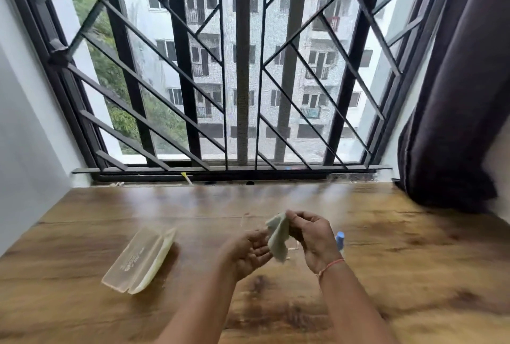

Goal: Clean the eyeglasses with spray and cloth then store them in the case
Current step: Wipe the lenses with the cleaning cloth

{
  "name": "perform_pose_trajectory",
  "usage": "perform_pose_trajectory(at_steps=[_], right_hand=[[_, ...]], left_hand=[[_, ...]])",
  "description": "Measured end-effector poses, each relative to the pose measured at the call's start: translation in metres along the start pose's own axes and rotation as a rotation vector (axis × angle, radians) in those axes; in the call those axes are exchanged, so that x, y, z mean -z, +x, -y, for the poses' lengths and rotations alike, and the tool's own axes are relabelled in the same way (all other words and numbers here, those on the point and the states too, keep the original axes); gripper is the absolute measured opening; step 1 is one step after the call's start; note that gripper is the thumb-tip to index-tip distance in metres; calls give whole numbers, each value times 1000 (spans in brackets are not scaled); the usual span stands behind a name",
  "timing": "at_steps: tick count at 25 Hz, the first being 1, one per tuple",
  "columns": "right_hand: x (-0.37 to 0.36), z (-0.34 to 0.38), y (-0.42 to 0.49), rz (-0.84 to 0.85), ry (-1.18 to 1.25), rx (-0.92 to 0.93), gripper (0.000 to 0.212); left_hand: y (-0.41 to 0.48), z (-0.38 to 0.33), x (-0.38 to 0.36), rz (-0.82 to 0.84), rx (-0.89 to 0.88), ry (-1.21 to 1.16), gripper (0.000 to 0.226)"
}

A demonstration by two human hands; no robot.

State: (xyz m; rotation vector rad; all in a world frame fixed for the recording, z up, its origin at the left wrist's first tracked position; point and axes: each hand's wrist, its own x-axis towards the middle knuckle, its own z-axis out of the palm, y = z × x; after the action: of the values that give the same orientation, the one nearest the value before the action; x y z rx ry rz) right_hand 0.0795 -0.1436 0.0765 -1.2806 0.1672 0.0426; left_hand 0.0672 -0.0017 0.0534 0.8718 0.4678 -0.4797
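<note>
Left hand [248, 252]: palm up, fingers relaxed, grip open, just beside the hanging cloth [277, 241]. Right hand [311, 236]: grip closed, fingertips pinching the cloth's top edge above the desk [414, 261]. Case [138, 258]: lying open at 9 o'clock of the hands. Spray bottle [340, 237]: at 3 o'clock, partly hidden behind the right hand. Eyeglasses [292, 248]: faint clear frame under the hands, blurred.

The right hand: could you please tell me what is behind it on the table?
Behind the right hand stands a spray bottle; only its blue top shows clearly, the wrist covering most of its body. Whatever the cloth hides cannot be seen.
</note>
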Motion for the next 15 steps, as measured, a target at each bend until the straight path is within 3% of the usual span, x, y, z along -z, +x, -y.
perform_pose_trajectory(at_steps=[4, 7, 10, 12, 15], right_hand=[[13, 2, -4, -21, 68, -31, 17], [18, -4, -5, -80, -32, 20, 19], [19, -11, -7, -179, -263, 136, 18], [17, -12, -12, -226, -350, 242, 6], [10, -10, -25, -268, -478, 525, 19]], left_hand=[[-2, -7, -7, -52, -131, 14, 19], [-8, -15, -12, -80, -223, 99, 14], [-14, -15, -16, -101, -295, 179, 9], [-17, -11, -20, -119, -334, 200, 6], [-22, -6, -27, -143, -392, 201, 3]])
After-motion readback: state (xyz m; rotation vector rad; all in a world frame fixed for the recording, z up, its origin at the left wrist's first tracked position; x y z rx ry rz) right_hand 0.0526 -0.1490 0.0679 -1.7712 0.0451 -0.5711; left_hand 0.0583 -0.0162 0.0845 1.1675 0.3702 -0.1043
